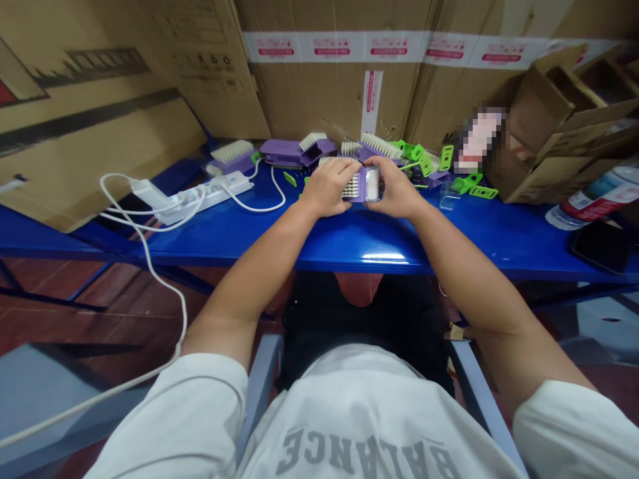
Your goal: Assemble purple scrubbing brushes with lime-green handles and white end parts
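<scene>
1. Right at the fingertips: the left hand's fingers (333, 174) are curled closed over a purple bristle housing (360, 187), and the right hand's fingers (383, 175) are clamped around its other end, by a clear insert (373, 184). Both hands have firm hold of it, with no wide gap showing.
2. The housing sits between the left hand (325, 191) and the right hand (394, 189), low over the blue surface (349, 243). Whether it touches down, I can't tell from here; the hands hide that!
3. Watch that clear insert: it's small and slick, and a twist or uneven squeeze could pop it loose or crack the thin purple plastic.
4. Just beyond, a jumble of loose purple bristle parts (299, 153) and lime-green plastic clips (468, 183) crowds the back of the surface. A wrist swinging wide could scatter them, and a dropped clip could skid off the front edge.
5. Out to the left, a white power strip (200, 198) trails a white cable (262, 205) that could snag an elbow and drag things along.
6. Far right, a plastic water bottle (589, 199) lies on its side by a black phone (602, 245), a spill risk if it's knocked and leaking, all against stacked cardboard boxes (324, 86).
</scene>
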`<state>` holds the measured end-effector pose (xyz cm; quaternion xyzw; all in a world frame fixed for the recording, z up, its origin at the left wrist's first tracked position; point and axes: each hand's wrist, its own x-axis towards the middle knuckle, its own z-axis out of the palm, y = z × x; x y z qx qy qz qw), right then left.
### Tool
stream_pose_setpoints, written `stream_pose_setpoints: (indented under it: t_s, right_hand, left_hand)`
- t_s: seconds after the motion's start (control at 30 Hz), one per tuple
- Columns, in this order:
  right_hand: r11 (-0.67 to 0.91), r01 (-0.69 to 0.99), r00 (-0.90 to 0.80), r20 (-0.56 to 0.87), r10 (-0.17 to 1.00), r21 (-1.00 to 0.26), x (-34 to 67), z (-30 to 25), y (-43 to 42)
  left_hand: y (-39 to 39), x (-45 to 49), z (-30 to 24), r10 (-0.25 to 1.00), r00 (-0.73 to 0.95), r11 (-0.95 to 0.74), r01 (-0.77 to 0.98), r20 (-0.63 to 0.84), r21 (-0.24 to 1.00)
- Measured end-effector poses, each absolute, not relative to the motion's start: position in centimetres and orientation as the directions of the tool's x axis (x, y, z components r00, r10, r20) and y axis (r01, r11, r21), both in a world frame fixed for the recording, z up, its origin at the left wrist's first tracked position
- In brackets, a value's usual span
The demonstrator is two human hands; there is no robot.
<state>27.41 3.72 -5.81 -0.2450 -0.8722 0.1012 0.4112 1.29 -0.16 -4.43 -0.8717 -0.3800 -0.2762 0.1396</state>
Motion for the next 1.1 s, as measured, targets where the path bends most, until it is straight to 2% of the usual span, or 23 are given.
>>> stream_pose_setpoints:
  t_s: [0.33,0.53,1.1]
  right_hand:
    - [0.831,0.384,-0.514,0.654,0.555,-0.403,27.12,-5.38,2.96]
    - [0.829,0.384,-0.507,0.658,0.557,-0.406,27.17,-5.36,2.97]
    - [0.843,0.391,-0.522,0.666,0.533,-0.369,27.38,-5.46,3.36]
  left_hand:
    - [-0.38,1.53,-4.4,0.591,0.556,-0.67,0.742,0.585,-0.029]
    - [-0.54,1.54,-4.24,0.607,0.542,-0.668,0.744,0.581,0.005]
    - [-0.25,1.39,-4.45,0.59,0.551,-0.677,0.736,0.59,-0.009]
